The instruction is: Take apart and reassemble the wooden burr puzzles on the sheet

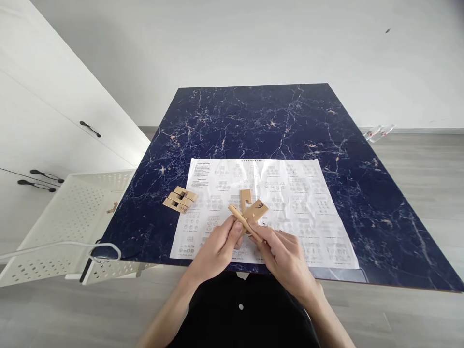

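Observation:
My left hand (219, 249) and my right hand (282, 253) meet over the near edge of a printed instruction sheet (297, 193). Both are closed on a cluster of notched wooden puzzle pieces (250, 210): a long stick runs diagonally between the fingers, one piece stands upright behind it, and another piece carries a handwritten mark. Two or three more wooden pieces (179, 199) lie together at the sheet's left edge, apart from my hands.
The sheet lies on a dark blue marbled table (261, 121). A white perforated basket (68, 217) stands at the left, holding one small wooden piece (111, 208). White cabinets with black handles (43, 130) line the left wall.

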Available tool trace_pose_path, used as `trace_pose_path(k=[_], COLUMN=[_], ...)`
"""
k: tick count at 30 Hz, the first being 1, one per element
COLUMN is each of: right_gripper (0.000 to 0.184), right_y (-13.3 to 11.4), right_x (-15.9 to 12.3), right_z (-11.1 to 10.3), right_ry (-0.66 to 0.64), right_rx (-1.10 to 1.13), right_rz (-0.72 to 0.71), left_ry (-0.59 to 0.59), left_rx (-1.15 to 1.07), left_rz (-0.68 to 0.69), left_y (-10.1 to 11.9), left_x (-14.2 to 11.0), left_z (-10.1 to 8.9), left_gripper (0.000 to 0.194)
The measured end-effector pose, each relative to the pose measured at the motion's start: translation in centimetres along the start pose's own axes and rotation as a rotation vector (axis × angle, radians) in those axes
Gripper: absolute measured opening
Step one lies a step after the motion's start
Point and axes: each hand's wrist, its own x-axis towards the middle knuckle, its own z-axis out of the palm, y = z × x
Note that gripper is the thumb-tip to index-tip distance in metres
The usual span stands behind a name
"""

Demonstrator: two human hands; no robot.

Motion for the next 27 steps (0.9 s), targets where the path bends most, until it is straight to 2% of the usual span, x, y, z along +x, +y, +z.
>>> trace_pose_path(k=[3, 5, 12, 18, 23, 27], right_gripper=[0.019, 0.014, 0.016, 0.023, 0.014, 0.013], right_y=[0.23, 0.34, 0.34, 0.45, 0.40, 0.49], right_x=[-0.35, -0.40, 0.07, -0.03, 0.03, -0.07], right_z=[0.21, 0.28, 0.14, 0.12, 0.15, 0.14], right_ry=[0.070, 0.085, 0.099, 0.083, 0.069, 0.033], right_rx=[0.007, 0.011, 0.027, 0.037, 0.056, 0.056], right_rz=[0.012, 0.002, -0.057, -0.044, 0.019, 0.065], left_ry=[-0.025, -0.031, -0.035, -0.040, -0.022, -0.016], left_rx=[-0.026, -0.032, -0.020, -0.002, -0.072, -0.103], left_rz=[0.006, 0.006, 0.015, 0.019, 0.041, 0.068], left_y=[0.22, 0.29, 0.12, -0.14, -0.12, -0.07], left_x=[-0.20, -0.39, -0.55, -0.31, -0.31, -0.33], left_z=[-0.02, -0.03, -0.12, -0.16, -0.10, -0.09], left_gripper=[0.042, 0.042, 0.041, 0.041, 0.041, 0.040])
